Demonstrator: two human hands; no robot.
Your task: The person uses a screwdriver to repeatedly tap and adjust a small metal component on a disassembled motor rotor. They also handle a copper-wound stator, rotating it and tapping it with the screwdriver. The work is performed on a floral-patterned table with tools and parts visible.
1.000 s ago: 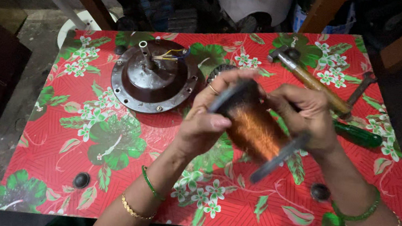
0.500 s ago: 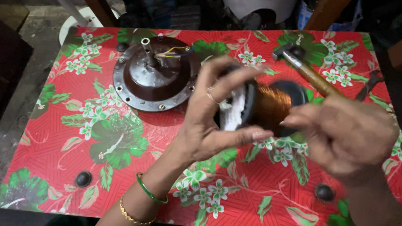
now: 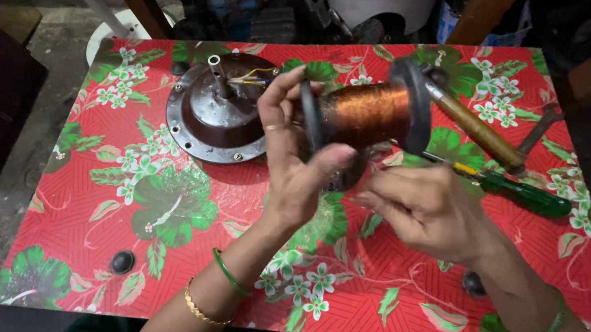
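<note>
My left hand (image 3: 296, 162) grips one grey end flange of a spool of copper wire (image 3: 368, 112), holding it up sideways over the table. My right hand (image 3: 426, 209) is just below and right of the spool, fingers curled and blurred; whether it pinches a strand of wire I cannot tell. Behind my left hand lies a round dark brown motor cover (image 3: 214, 115) with a centre shaft and thin coloured wires sticking out of it.
The table wears a red cloth with green leaves and white flowers (image 3: 155, 246). A wooden-handled hammer (image 3: 478, 130) and a green-handled screwdriver (image 3: 520, 191) lie at the right. Two small black knobs (image 3: 122, 262) (image 3: 473, 283) sit near the front. Dark clutter stands behind the table.
The spool has turned from end-on to sideways and risen toward the back of the table. My right hand has come off its flange and dropped below it.
</note>
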